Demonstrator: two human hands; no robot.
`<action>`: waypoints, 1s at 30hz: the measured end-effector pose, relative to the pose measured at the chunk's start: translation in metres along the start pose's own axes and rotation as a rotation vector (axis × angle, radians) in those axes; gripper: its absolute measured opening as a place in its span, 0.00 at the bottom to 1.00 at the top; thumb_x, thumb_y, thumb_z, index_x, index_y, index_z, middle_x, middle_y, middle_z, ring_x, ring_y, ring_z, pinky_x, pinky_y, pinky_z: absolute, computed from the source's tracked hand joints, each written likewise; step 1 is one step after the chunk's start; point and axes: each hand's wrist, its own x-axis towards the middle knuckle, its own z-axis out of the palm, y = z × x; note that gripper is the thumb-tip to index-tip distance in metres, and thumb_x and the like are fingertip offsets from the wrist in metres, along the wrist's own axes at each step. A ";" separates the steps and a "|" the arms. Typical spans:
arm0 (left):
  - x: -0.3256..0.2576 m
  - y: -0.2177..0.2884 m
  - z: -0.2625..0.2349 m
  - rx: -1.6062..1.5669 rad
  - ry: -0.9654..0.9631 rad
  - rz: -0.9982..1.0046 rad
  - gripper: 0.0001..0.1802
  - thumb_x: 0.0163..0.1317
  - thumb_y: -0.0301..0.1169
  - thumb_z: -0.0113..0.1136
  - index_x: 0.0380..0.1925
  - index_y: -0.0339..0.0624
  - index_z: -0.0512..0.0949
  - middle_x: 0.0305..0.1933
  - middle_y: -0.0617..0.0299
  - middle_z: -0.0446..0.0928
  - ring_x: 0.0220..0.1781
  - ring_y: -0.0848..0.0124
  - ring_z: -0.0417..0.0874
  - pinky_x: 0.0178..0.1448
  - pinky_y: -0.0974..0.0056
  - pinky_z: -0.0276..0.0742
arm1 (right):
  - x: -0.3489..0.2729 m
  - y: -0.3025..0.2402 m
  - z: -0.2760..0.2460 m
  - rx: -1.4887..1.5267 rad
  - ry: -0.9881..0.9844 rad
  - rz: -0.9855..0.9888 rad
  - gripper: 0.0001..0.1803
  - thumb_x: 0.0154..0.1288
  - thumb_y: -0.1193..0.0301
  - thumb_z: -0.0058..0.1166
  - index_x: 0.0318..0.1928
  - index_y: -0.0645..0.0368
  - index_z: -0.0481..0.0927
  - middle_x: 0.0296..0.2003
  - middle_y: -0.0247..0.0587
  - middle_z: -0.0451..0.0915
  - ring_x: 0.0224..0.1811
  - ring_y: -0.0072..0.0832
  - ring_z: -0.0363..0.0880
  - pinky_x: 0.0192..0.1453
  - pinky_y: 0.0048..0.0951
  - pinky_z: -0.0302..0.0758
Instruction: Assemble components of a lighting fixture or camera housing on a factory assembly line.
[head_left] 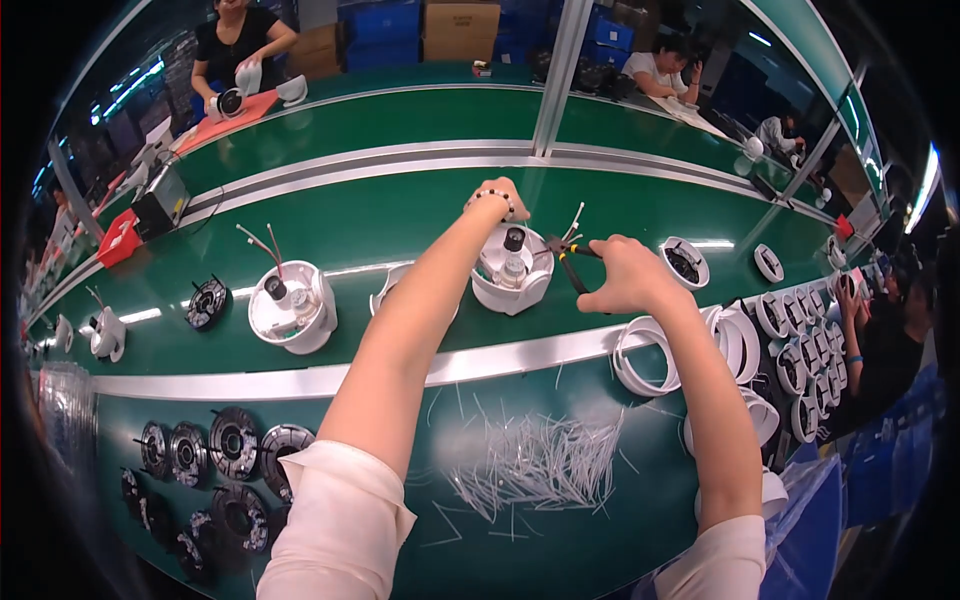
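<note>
A white round camera housing (512, 288) stands upright on the green bench in front of me, with a dark lens barrel and a silvery part inside and wires rising at its right. My left hand (499, 194) reaches to its far rim, fingers curled down and closed; what they hold is hidden. In my right hand (634, 277) is a pair of side cutters (567, 262) with black and yellow handles. Their jaws are at the wires by the housing's right rim. Under my left forearm, another white part (385, 285) is partly covered.
A similar housing (292, 308) with wires stands left, beside a black ring board (206, 304). Cut white tie ends (540, 460) lie scattered on the near surface. Black ring parts (234, 443) sit near left, white rings (645, 357) at right. Co-workers sit across the bench and at right.
</note>
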 end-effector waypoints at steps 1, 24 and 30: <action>0.002 0.003 0.003 0.019 -0.017 0.028 0.26 0.41 0.43 0.63 0.42 0.44 0.75 0.48 0.57 0.73 0.50 0.63 0.74 0.52 0.59 0.72 | 0.005 0.002 -0.002 -0.015 -0.068 0.015 0.33 0.30 0.58 0.60 0.40 0.67 0.74 0.40 0.50 0.73 0.46 0.38 0.72 0.49 0.32 0.71; -0.008 0.047 0.027 -0.221 0.204 0.336 0.10 0.43 0.33 0.59 0.25 0.39 0.79 0.35 0.48 0.77 0.41 0.57 0.78 0.45 0.60 0.75 | 0.016 0.026 0.010 0.041 -0.085 0.039 0.19 0.35 0.60 0.57 0.24 0.64 0.76 0.27 0.50 0.77 0.34 0.37 0.77 0.40 0.32 0.74; -0.060 0.055 0.005 -0.633 0.608 0.600 0.07 0.45 0.33 0.60 0.21 0.42 0.80 0.21 0.57 0.78 0.24 0.68 0.80 0.32 0.67 0.75 | -0.008 0.056 -0.017 0.473 0.012 0.193 0.18 0.36 0.68 0.55 0.30 0.69 0.76 0.17 0.35 0.71 0.16 0.20 0.71 0.15 0.21 0.70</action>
